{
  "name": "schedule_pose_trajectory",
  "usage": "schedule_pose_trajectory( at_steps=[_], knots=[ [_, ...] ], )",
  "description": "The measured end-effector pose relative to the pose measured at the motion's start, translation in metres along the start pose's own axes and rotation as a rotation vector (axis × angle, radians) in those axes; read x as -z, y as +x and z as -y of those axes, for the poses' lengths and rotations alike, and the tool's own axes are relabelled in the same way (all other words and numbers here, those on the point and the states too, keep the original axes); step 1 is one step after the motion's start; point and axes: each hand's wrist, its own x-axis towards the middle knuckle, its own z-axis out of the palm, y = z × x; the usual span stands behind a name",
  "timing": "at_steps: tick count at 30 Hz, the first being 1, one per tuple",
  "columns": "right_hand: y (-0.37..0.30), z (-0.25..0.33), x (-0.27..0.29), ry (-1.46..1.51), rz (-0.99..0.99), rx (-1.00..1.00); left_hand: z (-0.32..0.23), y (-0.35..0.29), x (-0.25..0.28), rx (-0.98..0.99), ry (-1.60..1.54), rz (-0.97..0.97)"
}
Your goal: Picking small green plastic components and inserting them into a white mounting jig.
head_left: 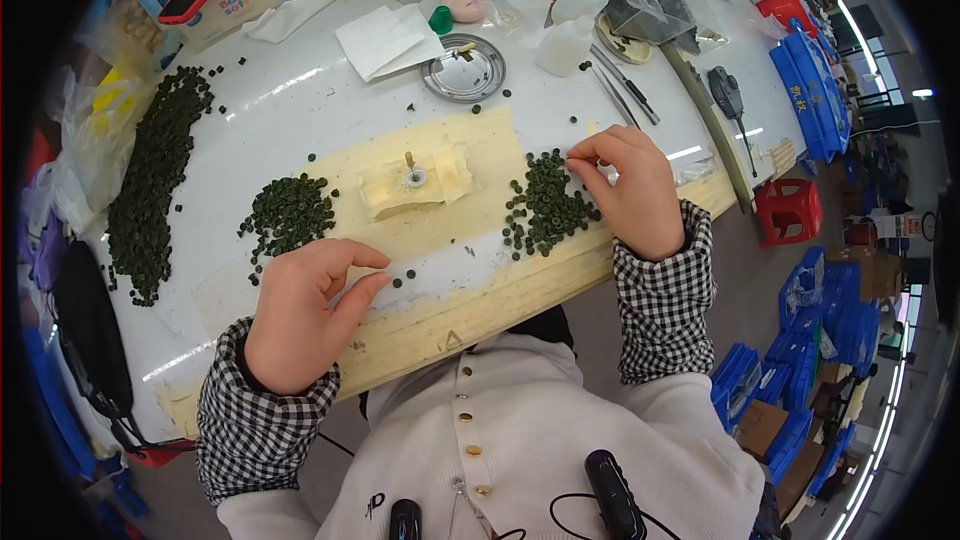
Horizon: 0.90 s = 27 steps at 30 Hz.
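My left hand (312, 310) is above the near edge of the work surface, thumb and forefinger bent toward each other with a small gap and nothing visible between. Two small dark green ring-like pieces (404, 278) lie just beyond its fingertips. Behind that hand is a loose heap of the same pieces (290, 213). My right hand (640, 192) is at the edge of another heap (548, 205), thumb and forefinger pinched; whatever is in the pinch is too small to make out. Between the heaps, a yellowish taped block (378, 190) carries a white round fitting (413, 177) with a short upright pin.
A long, larger heap of green pieces (158, 180) lies at the left. Farther back are a round metal dish (490, 75), folded white paper (375, 40), a green cap (441, 20) and tweezers (615, 85). A walkie-talkie (727, 93) is at the right. A red stool (787, 212) stands beyond the table.
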Motion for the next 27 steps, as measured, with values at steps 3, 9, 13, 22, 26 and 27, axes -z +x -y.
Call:
schedule_pose_trajectory(
  at_steps=[3,9,13,22,26,27],
  knots=[
    [0.002,0.001,0.000,-0.012,0.001,-0.007,0.000,0.001,-0.001,0.066,-0.551,0.044],
    [0.006,0.001,0.004,0.025,0.119,-0.028,-0.009,0.002,-0.018,0.198,-1.372,0.030],
    [0.006,0.000,0.000,0.059,0.096,-0.031,-0.003,0.003,-0.021,0.203,-1.411,-0.074],
    [0.003,0.010,0.003,0.325,-0.092,-0.131,0.006,0.001,-0.014,0.156,-1.488,0.004],
    [0.001,0.042,-0.006,0.699,-0.089,-0.124,0.002,0.001,-0.020,0.157,-1.395,-0.059],
    [0.002,0.058,-0.007,0.801,-0.065,-0.152,0.000,0.002,-0.020,0.166,-1.396,-0.065]
  ],
)
